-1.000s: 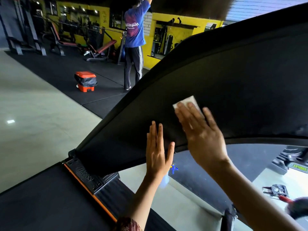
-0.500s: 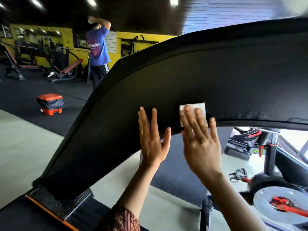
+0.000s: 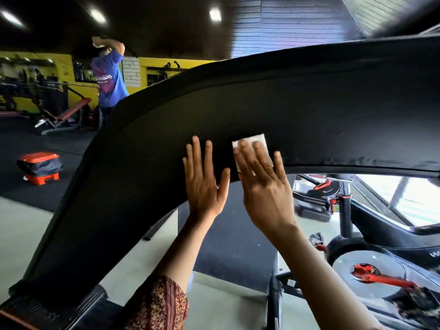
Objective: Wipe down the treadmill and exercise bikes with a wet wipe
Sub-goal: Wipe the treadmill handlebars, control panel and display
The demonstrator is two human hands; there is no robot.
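Wet wipe (image 3: 260, 141) pressed flat under the straight fingers of the right hand (image 3: 264, 186) on the treadmill side arm (image 3: 333, 110), left hand (image 3: 204, 184) flat and empty beside it; arm apparently part-wiped, exercise bike (image 3: 371, 265) likely not yet done.

- Treadmill frame (image 3: 273, 98): black, matt, faintly grainy — lower edge rough, frayed-looking.
- Wet wipe (image 3: 259, 140): white, thin, soft sheet; cloth or paper, cannot tell.
- Exercise bike flywheel (image 3: 352, 260): polished metal, mirror-glossy; crank (image 3: 385, 281) glossy red.
- Sleeve (image 3: 159, 306): patterned woven cloth, matt.
- Bin (image 3: 38, 156): orange plastic — shiny black bag (image 3: 40, 166).
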